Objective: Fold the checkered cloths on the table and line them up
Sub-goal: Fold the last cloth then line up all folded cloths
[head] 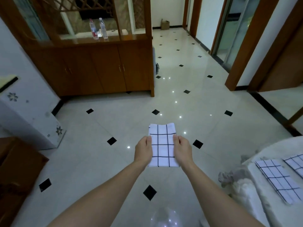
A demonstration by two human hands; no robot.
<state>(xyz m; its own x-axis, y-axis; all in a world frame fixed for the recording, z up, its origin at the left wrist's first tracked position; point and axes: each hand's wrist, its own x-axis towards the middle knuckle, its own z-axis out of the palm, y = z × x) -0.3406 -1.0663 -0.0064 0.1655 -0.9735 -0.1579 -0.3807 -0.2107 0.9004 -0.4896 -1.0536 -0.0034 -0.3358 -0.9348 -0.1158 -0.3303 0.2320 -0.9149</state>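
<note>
A pale tiled floor (114,161) set with small black diamonds fills the view. Held out in the air above it, in front of the person, is the checkered cloth (162,145), white with dark lines. It is already folded down to a narrow oblong, and its far end is slightly uneven. The left hand (143,151) holds its left long edge and the right hand (183,150) its right long edge. Each grip is closed on the fabric with the thumb on top, and the fingers beneath are mostly hidden. The cloth touches no surface. Low on the right, the counter (277,149), under a white fleecy cover, carries two more pieces. The nearer cloth (277,179) lies flat in an oblong, and the second cloth (295,163) lies just beside it, roughly parallel and cut off by the frame edge. Farther off stands a wooden cabinet (105,71) with two bottles (98,30) on its ledge. By my reading the task is well along: two pieces look folded and set in a row, and a third is folded and in hand. What remains is to carry it to the right and lay it in line with the others. Whether more unfolded cloths wait out of view cannot be told.
</note>
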